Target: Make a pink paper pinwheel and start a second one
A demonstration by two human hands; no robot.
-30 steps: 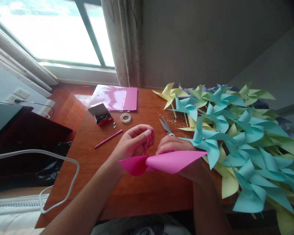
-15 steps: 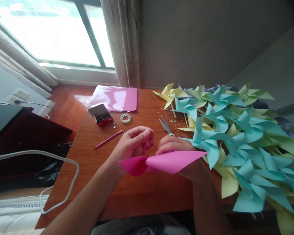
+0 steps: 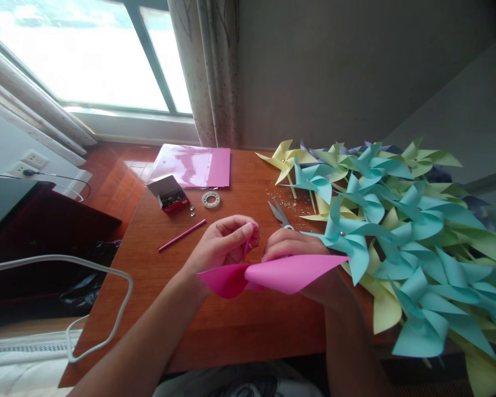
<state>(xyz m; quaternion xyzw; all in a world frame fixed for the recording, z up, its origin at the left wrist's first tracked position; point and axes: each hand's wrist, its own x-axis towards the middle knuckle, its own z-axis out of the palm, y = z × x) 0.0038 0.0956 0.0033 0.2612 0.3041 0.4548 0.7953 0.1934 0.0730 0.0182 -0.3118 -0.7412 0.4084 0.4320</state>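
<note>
A pink paper pinwheel [image 3: 291,272] is held up between my two hands above the wooden table. My left hand [image 3: 225,238] is closed, pinching a narrow pink piece [image 3: 248,249] that runs down toward the pinwheel's middle. I cannot tell whether that piece is a stick or a paper blade seen edge-on. Behind the paper, my right hand [image 3: 287,242] is closed with its fingers curled on the pinwheel; its fingertips are largely hidden. Scissors [image 3: 280,214] lie just beyond my right hand. A pink stick [image 3: 182,236] rests left of my left hand.
Several finished pinwheels [image 3: 417,215] cover the table's right side. Small bits [image 3: 289,203] are scattered near the scissors. Farther back are an open red box [image 3: 172,201], a tape roll [image 3: 211,199] and pink paper in a clear sleeve [image 3: 190,165]. A white cable [image 3: 119,270] loops at left.
Both hands and the pinwheel stay almost where they were. The pink paper's left tip has shifted very slightly left; the grip looks the same.
</note>
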